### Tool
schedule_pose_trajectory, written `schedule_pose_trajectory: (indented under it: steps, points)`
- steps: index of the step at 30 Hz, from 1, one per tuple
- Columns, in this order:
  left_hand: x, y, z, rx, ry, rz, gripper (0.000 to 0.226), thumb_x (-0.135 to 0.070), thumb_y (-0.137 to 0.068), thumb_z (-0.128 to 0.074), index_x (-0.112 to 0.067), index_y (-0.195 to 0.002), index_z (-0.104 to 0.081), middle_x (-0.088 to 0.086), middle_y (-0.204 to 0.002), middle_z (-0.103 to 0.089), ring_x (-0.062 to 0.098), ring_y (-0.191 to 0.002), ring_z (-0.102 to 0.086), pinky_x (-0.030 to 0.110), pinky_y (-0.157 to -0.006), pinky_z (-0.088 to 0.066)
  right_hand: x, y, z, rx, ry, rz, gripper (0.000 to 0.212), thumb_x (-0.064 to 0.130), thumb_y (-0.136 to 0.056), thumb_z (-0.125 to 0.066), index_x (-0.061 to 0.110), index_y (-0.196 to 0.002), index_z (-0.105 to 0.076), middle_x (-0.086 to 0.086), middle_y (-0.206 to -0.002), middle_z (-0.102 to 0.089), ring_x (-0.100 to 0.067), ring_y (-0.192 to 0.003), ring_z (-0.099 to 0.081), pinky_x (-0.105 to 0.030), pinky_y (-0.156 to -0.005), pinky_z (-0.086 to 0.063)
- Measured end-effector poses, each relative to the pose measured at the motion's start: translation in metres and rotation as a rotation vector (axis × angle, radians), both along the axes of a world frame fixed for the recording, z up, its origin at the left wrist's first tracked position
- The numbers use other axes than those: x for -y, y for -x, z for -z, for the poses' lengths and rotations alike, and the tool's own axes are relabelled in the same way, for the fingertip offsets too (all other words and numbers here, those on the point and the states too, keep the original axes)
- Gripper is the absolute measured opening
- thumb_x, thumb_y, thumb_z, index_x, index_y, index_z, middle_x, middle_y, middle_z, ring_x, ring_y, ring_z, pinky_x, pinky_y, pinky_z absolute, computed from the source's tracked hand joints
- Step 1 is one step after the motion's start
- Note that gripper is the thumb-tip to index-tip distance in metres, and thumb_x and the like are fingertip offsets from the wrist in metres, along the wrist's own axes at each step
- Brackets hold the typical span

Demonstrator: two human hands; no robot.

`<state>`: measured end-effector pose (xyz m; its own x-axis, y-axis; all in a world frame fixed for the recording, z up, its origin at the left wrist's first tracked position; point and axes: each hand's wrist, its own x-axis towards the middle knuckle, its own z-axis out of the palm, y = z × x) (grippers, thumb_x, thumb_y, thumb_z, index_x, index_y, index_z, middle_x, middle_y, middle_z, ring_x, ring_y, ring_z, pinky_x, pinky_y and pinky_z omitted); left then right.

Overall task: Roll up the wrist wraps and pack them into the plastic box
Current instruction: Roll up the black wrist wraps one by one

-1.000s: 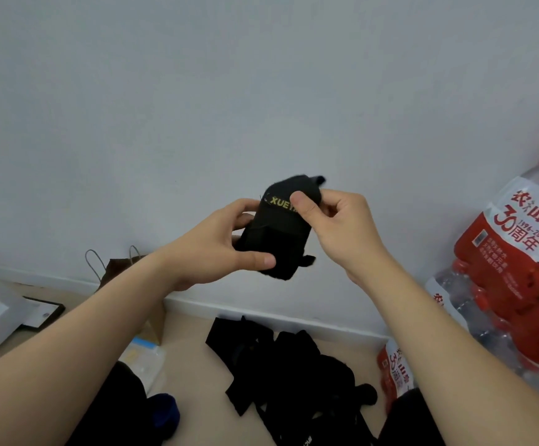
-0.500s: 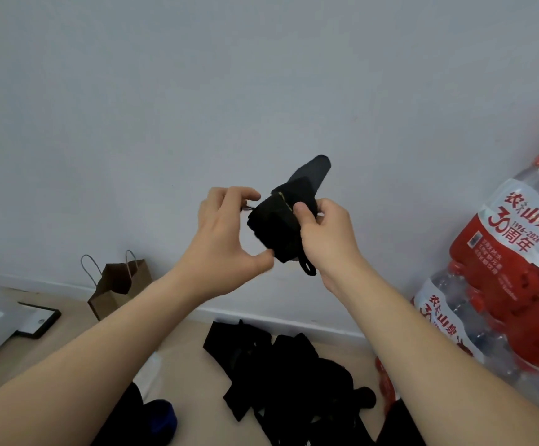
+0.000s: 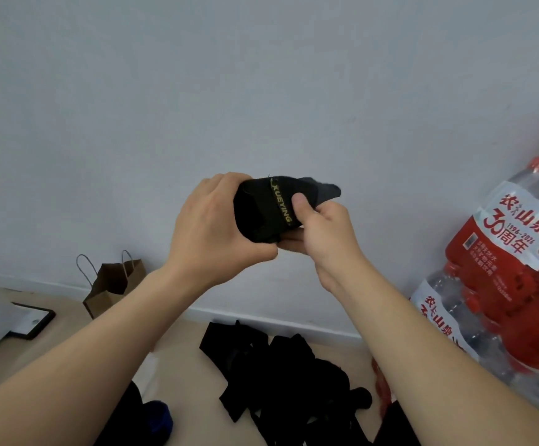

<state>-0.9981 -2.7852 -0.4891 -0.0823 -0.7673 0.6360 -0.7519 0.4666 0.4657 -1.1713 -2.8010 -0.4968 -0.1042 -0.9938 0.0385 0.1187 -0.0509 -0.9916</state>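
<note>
Rolled tighter now. Your left hand and right hand clutch the wrist wrap, tail beyond the right.

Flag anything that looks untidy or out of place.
The wrist wrap gripped by the left hand and right hand has a loose tail sticking out upper right; more black wraps lie heaped on the floor.
</note>
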Motion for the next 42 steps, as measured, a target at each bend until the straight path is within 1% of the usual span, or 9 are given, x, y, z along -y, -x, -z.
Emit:
schedule_pose_trajectory:
  steps: [6,11,16,20,23,28,31,36,42]
  points:
    - [-0.008,0.018,-0.001,-0.092,0.095,-0.043,0.082,-0.054,-0.048,-0.084,-0.030,-0.123,-0.061,-0.019,-0.111,-0.065,0.006,-0.096,-0.060,0.021,-0.077,-0.043,-0.002,-0.009,-0.002,0.161,-0.218,-0.266,0.037,0.015,-0.115,-0.038,0.010,-0.129,-0.072,-0.011,-0.110,-0.081,-0.027,-0.092,-0.078,-0.043,-0.075,-0.067]
    - [-0.007,0.017,0.000,-0.298,0.073,0.072,0.081,-0.040,-0.055,-0.093,-0.030,-0.125,-0.054,-0.019,-0.114,-0.064,0.007,-0.107,-0.064,0.037,-0.088,-0.058,-0.005,0.001,-0.009,0.378,-0.181,-0.547,0.036,0.019,-0.117,-0.041,0.004,-0.141,-0.065,-0.013,-0.115,-0.077,-0.025,-0.098,-0.077,-0.038,-0.080,-0.065]
    - [-0.005,0.014,0.009,-0.233,-0.146,0.242,0.092,-0.022,-0.063,-0.101,-0.034,-0.130,-0.038,-0.005,-0.136,-0.040,0.007,-0.127,-0.052,0.014,-0.095,-0.051,0.000,0.011,0.000,0.204,-0.071,-0.272,0.031,0.025,-0.116,-0.051,0.005,-0.136,-0.064,-0.022,-0.118,-0.079,-0.037,-0.104,-0.079,-0.050,-0.084,-0.067]
    - [-0.002,0.007,0.004,-0.558,-0.647,0.295,0.066,-0.042,-0.077,-0.088,-0.029,-0.119,-0.039,0.005,-0.126,-0.064,0.024,-0.102,-0.078,0.041,-0.081,-0.067,0.004,0.018,0.003,-0.344,0.258,-0.037,0.010,0.015,-0.107,-0.067,0.013,-0.111,-0.076,-0.009,-0.101,-0.083,-0.029,-0.097,-0.080,-0.050,-0.089,-0.065]
    - [0.000,0.004,0.003,-0.862,-0.855,0.363,0.059,-0.048,-0.094,-0.081,-0.021,-0.132,-0.045,0.017,-0.123,-0.072,0.032,-0.093,-0.082,0.043,-0.077,-0.068,0.000,0.016,0.006,-0.366,0.334,-0.104,0.017,0.010,-0.105,-0.069,0.021,-0.106,-0.082,0.004,-0.100,-0.084,-0.015,-0.097,-0.080,-0.034,-0.086,-0.065]
    - [0.001,-0.003,0.004,-0.837,-0.812,0.446,0.041,-0.030,-0.100,-0.077,-0.009,-0.132,-0.062,0.017,-0.119,-0.078,0.035,-0.101,-0.081,0.040,-0.085,-0.066,-0.002,0.014,0.006,-0.161,0.194,-0.174,0.014,0.022,-0.105,-0.072,0.019,-0.110,-0.084,-0.007,-0.109,-0.083,-0.024,-0.104,-0.080,-0.041,-0.092,-0.064]
    - [0.000,-0.003,0.006,-0.773,-0.716,0.455,0.041,-0.022,-0.097,-0.082,-0.016,-0.129,-0.057,0.014,-0.121,-0.074,0.033,-0.100,-0.081,0.044,-0.091,-0.066,-0.002,0.010,0.002,-0.069,0.090,-0.094,0.026,0.035,-0.100,-0.077,0.010,-0.097,-0.084,-0.018,-0.101,-0.081,-0.023,-0.087,-0.075,-0.040,-0.079,-0.060]
    - [-0.005,-0.003,0.009,-0.538,-0.515,0.451,0.046,-0.012,-0.087,-0.088,-0.030,-0.121,-0.061,-0.005,-0.108,-0.070,0.018,-0.088,-0.078,0.026,-0.082,-0.063,-0.005,0.008,-0.003,0.050,0.005,-0.054,0.017,0.020,-0.094,-0.081,0.008,-0.104,-0.080,-0.010,-0.089,-0.079,-0.021,-0.071,-0.072,-0.037,-0.060,-0.056]
    - [-0.004,-0.003,0.011,-0.568,-0.502,0.368,0.043,-0.038,-0.078,-0.085,-0.027,-0.112,-0.062,-0.013,-0.088,-0.068,0.004,-0.073,-0.063,0.019,-0.064,-0.052,-0.011,0.000,-0.001,0.167,-0.184,-0.347,0.021,0.017,-0.110,-0.061,0.005,-0.127,-0.062,-0.016,-0.120,-0.079,-0.034,-0.107,-0.079,-0.056,-0.098,-0.063]
